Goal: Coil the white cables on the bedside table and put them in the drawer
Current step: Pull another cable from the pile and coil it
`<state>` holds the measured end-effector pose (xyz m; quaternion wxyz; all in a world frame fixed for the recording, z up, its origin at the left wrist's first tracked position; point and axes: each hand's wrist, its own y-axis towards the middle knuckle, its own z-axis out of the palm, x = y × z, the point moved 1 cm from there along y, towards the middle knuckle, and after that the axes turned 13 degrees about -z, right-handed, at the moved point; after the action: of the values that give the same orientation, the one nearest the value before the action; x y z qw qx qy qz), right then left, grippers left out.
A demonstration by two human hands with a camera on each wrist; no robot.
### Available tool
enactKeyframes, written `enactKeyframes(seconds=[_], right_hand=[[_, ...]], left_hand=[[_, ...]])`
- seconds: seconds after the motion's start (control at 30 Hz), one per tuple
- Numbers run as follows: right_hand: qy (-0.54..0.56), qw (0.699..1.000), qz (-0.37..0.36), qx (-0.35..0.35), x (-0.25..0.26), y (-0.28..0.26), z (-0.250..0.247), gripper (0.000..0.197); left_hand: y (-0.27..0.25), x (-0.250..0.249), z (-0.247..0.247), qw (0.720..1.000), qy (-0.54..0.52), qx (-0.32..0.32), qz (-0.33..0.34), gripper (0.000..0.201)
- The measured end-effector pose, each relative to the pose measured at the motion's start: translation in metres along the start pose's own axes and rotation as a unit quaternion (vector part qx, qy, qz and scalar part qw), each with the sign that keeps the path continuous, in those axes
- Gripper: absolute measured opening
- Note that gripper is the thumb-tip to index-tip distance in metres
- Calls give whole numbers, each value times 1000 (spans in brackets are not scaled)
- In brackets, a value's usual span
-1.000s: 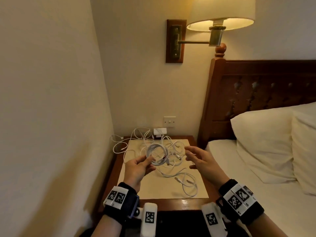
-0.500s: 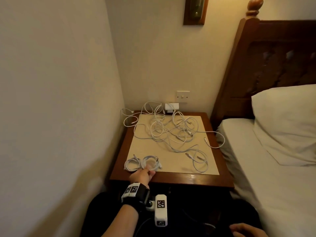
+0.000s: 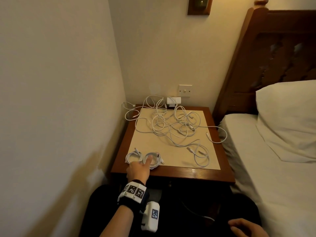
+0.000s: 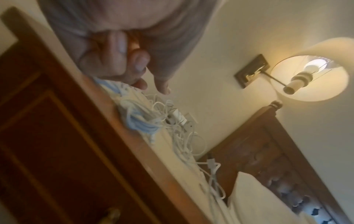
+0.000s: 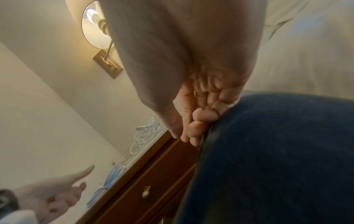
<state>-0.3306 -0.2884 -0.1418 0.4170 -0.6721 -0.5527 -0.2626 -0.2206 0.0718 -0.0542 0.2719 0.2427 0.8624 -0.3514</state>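
The left hand (image 3: 138, 170) reaches over the front left corner of the counter (image 3: 193, 174), thumb out onto the second coiled cable (image 3: 153, 159), the other fingers loosely curled and holding nothing. The first coiled cable (image 3: 133, 156) lies just beside it on the left. Behind them a tangle of loose white cables (image 3: 172, 127) spreads over the cream mat (image 3: 172, 156). The right hand (image 5: 199, 106) rests low on the person's jeans (image 5: 277, 159), fingers relaxed, holding nothing. The drawer (image 5: 153, 186) below is closed.

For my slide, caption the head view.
Left hand rests on coiled cables at the bedside table's front edge.
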Motion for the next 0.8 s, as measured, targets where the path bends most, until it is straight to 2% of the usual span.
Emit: enactKeyframes(seconds=[0.07,0.2,0.3,0.4,0.43,0.5,0.6,0.7,0.8], right_hand=[[-51,999,-8,-7,1,-1,-1,5],[-27,999,-34,4,5,-2,-3,8],[17,999,-19,38,2,2,-6,22],[13,995,-3,101,5,2,-10,35],[10,995,-8,100,7,0,-11,39],[-9,998,-21,67,11,-1,-12,37],[-56,997,-48,32,12,-6,-15,15],[-64,996,-48,30,13,-8,-17,15],[-71,995,-43,52,14,-5,-20,22]], left_hand=[[-5,-19,0,999,-18,16,32,59],[-12,-72,15,993,-12,38,110,52],[-17,-109,39,979,33,81,185,37],[-15,-135,68,951,126,125,254,11],[-14,-142,77,939,153,136,276,2],[-11,-154,94,912,207,164,313,26],[-10,-170,111,864,299,189,359,50],[-1,-178,126,832,362,193,374,52],[9,-180,138,804,441,186,354,41]])
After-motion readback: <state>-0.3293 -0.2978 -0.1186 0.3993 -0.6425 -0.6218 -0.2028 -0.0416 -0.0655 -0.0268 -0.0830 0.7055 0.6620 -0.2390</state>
